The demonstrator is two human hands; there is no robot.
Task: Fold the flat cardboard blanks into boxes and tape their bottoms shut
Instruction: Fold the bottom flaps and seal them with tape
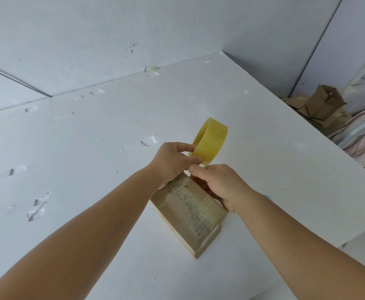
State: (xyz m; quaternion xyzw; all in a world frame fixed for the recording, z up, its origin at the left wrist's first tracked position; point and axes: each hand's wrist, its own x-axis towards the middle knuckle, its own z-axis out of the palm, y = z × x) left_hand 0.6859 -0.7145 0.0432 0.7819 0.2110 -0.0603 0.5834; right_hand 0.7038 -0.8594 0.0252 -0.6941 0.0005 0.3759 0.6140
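Observation:
A small brown cardboard box [190, 215] stands on the white table [90, 148], its upward face covered with clear tape. My left hand [173, 163] holds a yellowish roll of tape [212, 141] just above the box's far end, thumb and fingers pinching the roll's lower edge. My right hand [220, 185] grips the far right side of the box, its thumb up near the roll where the tape leaves it. The box's far end is hidden behind both hands.
Several scraps of stuck tape [35, 211] dot the table's left and middle. Past the table's right edge lies a pile of brown cardboard pieces [320, 105] on the floor, beside a pale patterned cloth [359, 135]. White walls stand close behind the table.

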